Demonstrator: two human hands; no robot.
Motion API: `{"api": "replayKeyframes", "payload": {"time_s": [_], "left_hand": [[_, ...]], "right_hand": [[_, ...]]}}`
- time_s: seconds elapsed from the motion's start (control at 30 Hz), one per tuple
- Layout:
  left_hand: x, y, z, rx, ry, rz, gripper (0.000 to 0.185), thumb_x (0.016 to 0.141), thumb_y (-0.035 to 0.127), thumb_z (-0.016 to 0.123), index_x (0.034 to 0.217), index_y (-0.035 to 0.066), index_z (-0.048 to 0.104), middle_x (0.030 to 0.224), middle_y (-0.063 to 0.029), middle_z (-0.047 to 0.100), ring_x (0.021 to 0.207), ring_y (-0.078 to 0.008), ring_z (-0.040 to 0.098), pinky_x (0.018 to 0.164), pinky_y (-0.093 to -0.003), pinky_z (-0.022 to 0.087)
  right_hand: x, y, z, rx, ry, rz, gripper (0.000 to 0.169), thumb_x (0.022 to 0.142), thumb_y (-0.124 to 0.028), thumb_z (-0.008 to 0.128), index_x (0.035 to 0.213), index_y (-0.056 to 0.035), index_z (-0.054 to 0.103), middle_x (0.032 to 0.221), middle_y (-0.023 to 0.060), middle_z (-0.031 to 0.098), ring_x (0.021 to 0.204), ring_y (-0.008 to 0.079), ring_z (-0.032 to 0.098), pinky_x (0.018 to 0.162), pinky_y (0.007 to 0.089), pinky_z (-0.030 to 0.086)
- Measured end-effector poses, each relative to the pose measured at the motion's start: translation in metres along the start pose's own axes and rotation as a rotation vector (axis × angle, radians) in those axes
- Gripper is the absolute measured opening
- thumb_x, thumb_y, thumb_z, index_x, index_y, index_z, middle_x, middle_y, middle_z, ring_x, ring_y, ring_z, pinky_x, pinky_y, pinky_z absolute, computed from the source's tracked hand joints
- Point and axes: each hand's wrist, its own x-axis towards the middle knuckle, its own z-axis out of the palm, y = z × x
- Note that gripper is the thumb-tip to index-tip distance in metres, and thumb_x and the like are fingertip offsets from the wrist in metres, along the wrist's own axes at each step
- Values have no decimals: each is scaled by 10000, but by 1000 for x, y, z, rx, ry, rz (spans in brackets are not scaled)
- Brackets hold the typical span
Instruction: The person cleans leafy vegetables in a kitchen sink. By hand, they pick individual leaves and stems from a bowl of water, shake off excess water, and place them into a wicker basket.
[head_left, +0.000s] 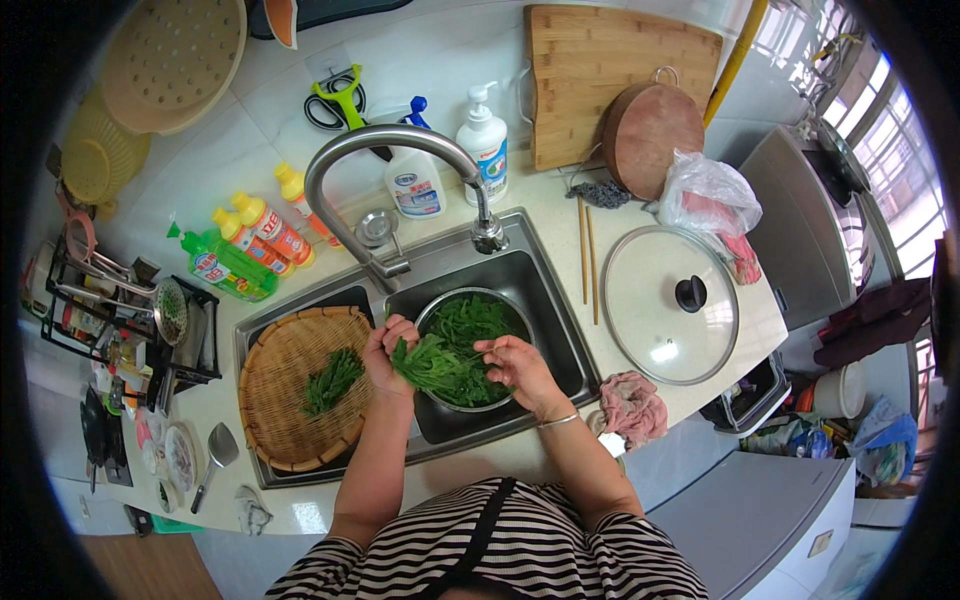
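Observation:
My left hand (388, 358) is closed around a bunch of leafy greens (429, 361), whose leaves point to the right over a metal basin (531, 328). More wet greens (471, 319) fill this basin, which sits in the right bowl of a steel sink (566, 337). Above the basin's right side, my right hand (519, 371) pinches what looks like a thin stem (487, 350) between thumb and fingers. A round woven bamboo tray (274, 382) rests over the left bowl, with a small pile of greens (334, 381) on it.
A curved faucet (390, 135) arches over the sink. Chopsticks (589, 259), a glass lid (652, 337) and a pink cloth (634, 409) lie to the right. Detergent bottles (255, 232) stand behind; a spatula (217, 454) and wire rack (135, 322) are at left.

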Motion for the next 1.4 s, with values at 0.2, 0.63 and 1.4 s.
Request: {"api": "replayKeyframes", "payload": {"time_s": [0.2,0.63,1.4], "left_hand": [[0,6,-1,24,-13,8,30,759,36,389,770,11,403,599,-28,396,513,-115,372,572,-247,353],[-2,9,-7,78,19,56,16,772,36,395,772,22,404,592,-13,385,499,-112,365,640,-273,374],[-19,2,-24,824,420,254,83,804,65,543,854,72,477,649,-8,409,579,-148,398,528,-316,350]], "right_hand": [[3,-1,-10,157,11,-7,30,850,-84,466,840,-85,494,861,104,596,666,130,540,543,238,418],[0,-7,-17,-108,-53,-16,39,859,-111,512,838,-78,508,604,-49,398,494,53,334,437,208,265],[-10,-15,-47,-2434,-223,205,301,730,-310,606,902,-66,650,839,120,640,820,293,623,738,380,489]]}}
